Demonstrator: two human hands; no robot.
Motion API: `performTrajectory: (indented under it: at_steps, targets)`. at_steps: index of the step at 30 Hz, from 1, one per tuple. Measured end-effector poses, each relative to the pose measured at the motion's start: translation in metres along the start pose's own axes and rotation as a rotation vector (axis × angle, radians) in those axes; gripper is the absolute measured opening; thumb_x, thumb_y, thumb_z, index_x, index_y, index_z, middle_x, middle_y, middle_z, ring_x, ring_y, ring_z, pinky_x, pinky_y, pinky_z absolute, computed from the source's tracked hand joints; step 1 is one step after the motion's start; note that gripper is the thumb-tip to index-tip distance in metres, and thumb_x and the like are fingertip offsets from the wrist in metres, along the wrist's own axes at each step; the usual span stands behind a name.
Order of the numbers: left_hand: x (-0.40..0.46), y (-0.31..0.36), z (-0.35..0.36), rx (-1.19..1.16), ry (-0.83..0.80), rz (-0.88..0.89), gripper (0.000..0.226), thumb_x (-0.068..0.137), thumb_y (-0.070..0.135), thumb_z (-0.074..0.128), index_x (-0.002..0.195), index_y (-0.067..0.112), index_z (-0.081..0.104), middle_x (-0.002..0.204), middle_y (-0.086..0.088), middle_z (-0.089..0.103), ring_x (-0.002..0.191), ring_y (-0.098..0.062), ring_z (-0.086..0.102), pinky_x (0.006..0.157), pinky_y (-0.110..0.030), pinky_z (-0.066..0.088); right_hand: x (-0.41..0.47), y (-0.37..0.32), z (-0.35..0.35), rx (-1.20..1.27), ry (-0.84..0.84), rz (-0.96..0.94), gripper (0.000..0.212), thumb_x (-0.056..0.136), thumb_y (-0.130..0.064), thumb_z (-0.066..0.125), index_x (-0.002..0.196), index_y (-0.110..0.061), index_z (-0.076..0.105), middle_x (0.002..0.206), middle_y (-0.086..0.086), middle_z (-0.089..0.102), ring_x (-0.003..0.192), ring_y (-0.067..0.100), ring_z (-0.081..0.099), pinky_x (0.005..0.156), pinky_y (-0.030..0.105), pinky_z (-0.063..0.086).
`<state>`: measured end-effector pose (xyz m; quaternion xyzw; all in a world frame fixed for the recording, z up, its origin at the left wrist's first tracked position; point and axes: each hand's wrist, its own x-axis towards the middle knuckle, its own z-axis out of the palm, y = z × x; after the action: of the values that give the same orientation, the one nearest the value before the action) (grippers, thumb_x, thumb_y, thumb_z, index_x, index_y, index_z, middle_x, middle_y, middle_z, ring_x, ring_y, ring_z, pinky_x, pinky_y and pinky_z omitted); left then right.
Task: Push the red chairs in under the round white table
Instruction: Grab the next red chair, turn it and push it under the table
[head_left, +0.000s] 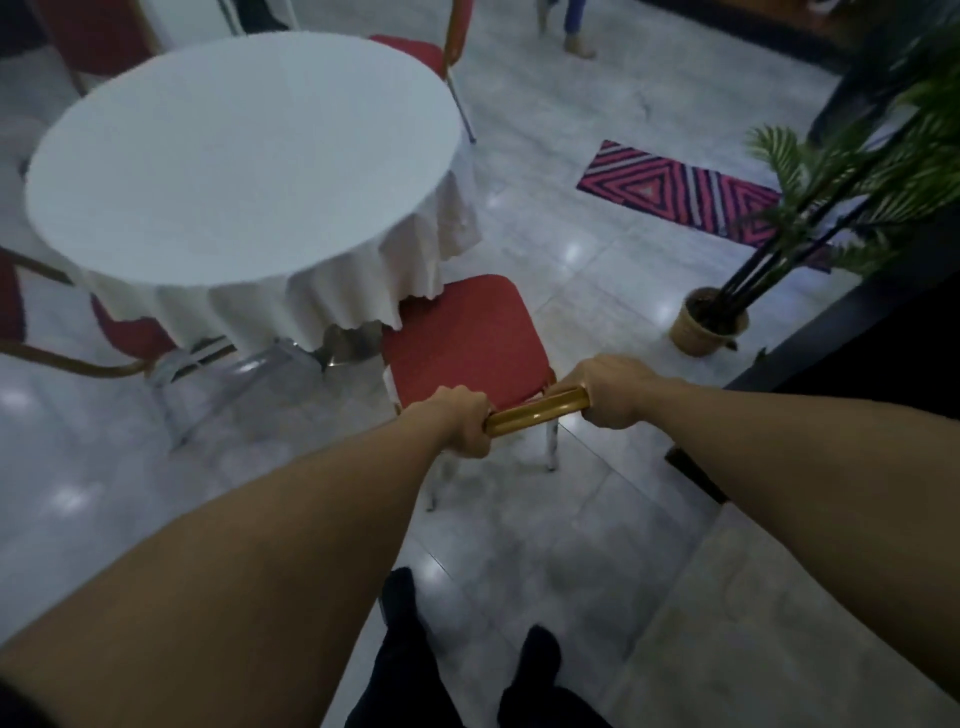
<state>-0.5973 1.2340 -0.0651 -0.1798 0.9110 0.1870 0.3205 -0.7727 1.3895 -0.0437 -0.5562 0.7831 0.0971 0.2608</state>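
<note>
A red chair (462, 338) stands in front of me with its seat pointing at the round white table (234, 156). The seat's far corner lies just under the hanging tablecloth. My left hand (457, 421) and my right hand (613, 389) both grip the gold top rail (537, 413) of the chair's back. A second red chair (415, 52) sits at the table's far side. Another red chair (130, 332) with a gold frame is at the left, partly under the cloth. A fourth chair back (88, 36) shows at the top left.
A potted palm (711, 322) stands on the floor to the right of the chair. A pink striped mat (680, 192) lies beyond it. A dark counter edge (857, 332) runs along the right. A person's feet (576, 41) are at the top. My own feet (467, 675) are below.
</note>
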Motion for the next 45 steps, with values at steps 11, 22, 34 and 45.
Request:
performTrajectory:
  at_steps: [11, 22, 34, 45]
  targets:
    - [-0.018, 0.006, 0.023, -0.124, -0.095, -0.141, 0.024, 0.085, 0.033, 0.066, 0.105, 0.028, 0.056, 0.106, -0.003, 0.059, 0.1, -0.028, 0.063, 0.094, -0.05, 0.056, 0.023, -0.005, -0.013, -0.193, -0.044, -0.175, 0.039, 0.094, -0.007, 0.059, 0.109, -0.039, 0.074, 0.076, -0.014, 0.061, 0.06, 0.004, 0.052, 0.051, 0.025, 0.039]
    - [0.011, -0.064, -0.03, -0.155, -0.071, -0.225, 0.016, 0.081, 0.031, 0.063, 0.09, 0.038, 0.052, 0.094, 0.004, 0.056, 0.098, -0.027, 0.062, 0.095, -0.051, 0.055, 0.121, -0.014, -0.054, -0.146, -0.002, -0.2, 0.04, 0.09, -0.008, 0.06, 0.094, -0.046, 0.072, 0.08, -0.01, 0.069, 0.065, 0.009, 0.062, 0.05, 0.026, 0.041]
    - [0.065, -0.137, -0.102, -0.281, -0.08, -0.207, 0.027, 0.079, 0.025, 0.059, 0.105, 0.028, 0.057, 0.096, 0.001, 0.059, 0.091, -0.024, 0.063, 0.09, -0.05, 0.058, 0.223, -0.015, -0.123, -0.237, -0.01, -0.201, 0.046, 0.091, -0.015, 0.062, 0.117, -0.051, 0.072, 0.095, -0.009, 0.068, 0.076, 0.016, 0.06, 0.052, 0.025, 0.035]
    - [0.084, -0.143, -0.122, -0.259, -0.326, -0.286, 0.1, 0.072, 0.045, 0.086, 0.157, 0.022, 0.039, 0.136, -0.006, 0.057, 0.127, -0.033, 0.057, 0.108, -0.052, 0.049, 0.23, -0.01, -0.15, -0.039, -0.299, -0.307, 0.048, 0.076, -0.048, 0.089, 0.12, -0.034, 0.073, 0.088, -0.017, 0.065, 0.086, 0.014, 0.063, 0.075, 0.029, 0.049]
